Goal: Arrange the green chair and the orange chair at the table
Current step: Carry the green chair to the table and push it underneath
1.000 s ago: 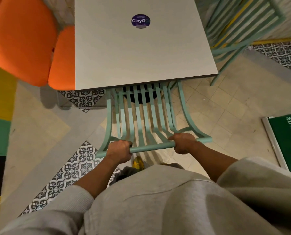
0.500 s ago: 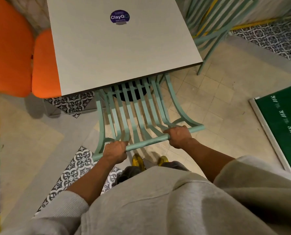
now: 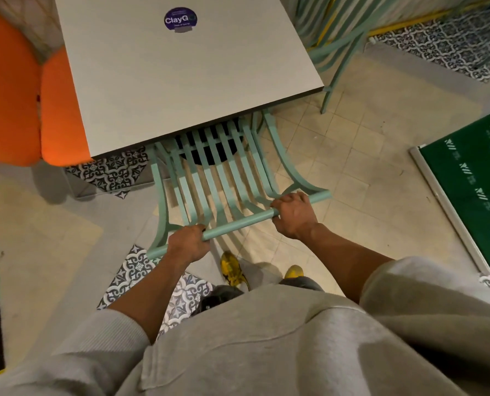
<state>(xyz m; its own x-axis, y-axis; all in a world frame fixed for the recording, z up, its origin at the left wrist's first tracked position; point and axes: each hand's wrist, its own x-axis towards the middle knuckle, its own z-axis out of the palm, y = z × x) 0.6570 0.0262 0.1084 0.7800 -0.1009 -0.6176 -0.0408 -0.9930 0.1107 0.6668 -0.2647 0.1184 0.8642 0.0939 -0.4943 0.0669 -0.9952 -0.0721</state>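
Note:
A mint-green slatted metal chair (image 3: pixel 224 178) stands in front of me, its seat tucked under the near edge of the square grey table (image 3: pixel 181 70). My left hand (image 3: pixel 188 244) grips the left part of the chair's top rail. My right hand (image 3: pixel 293 214) grips the same rail further right. An orange padded chair (image 3: pixel 18 92) sits at the table's left side, its seat partly under the tabletop.
More green chairs (image 3: pixel 341 35) stand at the table's far right corner. A green board with a white frame (image 3: pixel 472 190) lies on the floor to the right. My yellow shoes (image 3: pixel 234 270) are just behind the chair. A round purple sticker (image 3: pixel 180 19) marks the tabletop.
The view has shifted and the chair now sits at a slight angle, its rail's right end further from me. Both hands keep the same grip on the rail.

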